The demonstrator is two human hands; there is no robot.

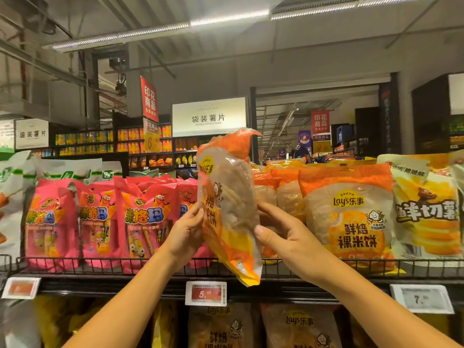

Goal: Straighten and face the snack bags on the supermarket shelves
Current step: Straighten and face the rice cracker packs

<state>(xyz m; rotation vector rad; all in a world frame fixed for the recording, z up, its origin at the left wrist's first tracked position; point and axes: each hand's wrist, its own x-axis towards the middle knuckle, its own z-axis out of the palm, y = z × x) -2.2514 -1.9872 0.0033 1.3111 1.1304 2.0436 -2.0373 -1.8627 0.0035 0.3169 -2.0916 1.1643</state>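
Supermarket aisle, wire-fronted shelf [105, 266]: crinkly orange bag [229, 209] turned edge-on, gripped between left hand [184, 231] and right hand [288, 237]; glossy pink bags [140, 222] alongside.

Both your arms reach up, your left hand [187, 229] and right hand [283, 237] gripping opposite sides of the orange snack bag [231, 204], thumbs in front.

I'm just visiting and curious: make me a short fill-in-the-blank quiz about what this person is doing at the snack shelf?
1. The orange Lay's bag is held by ____ hands, the left hand and the right hand.
2. The bags left of the held bag are mostly ____ in colour.
3. The red price tag under the held bag starts with the digit ____.

Missing words: both; pink; 5
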